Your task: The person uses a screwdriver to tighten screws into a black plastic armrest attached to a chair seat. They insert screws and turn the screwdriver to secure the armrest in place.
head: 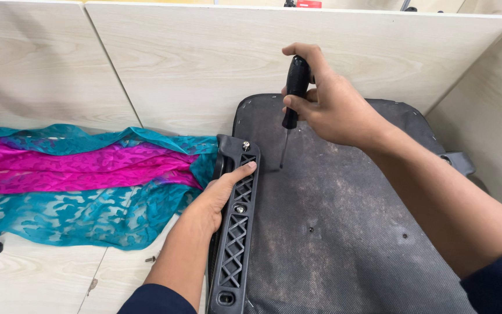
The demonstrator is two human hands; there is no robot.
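Near the surface's back edge, right hand (335, 107) grips a black-handled screwdriver (293, 102), tip down on the dark seat base (344, 232) lying flat. Left hand (219, 195) rests open on the black plastic armrest bracket (236, 232) along the base's left side. Teal-and-pink cloth (82, 180) lies toward the left edge; loose screw (151, 259) just beside the left forearm.

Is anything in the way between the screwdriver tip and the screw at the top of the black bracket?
Nothing visible. The screwdriver tip rests on the seat base, right of the screw; only bare fabric and the bracket edge lie between. The left hand's thumb sits lower.
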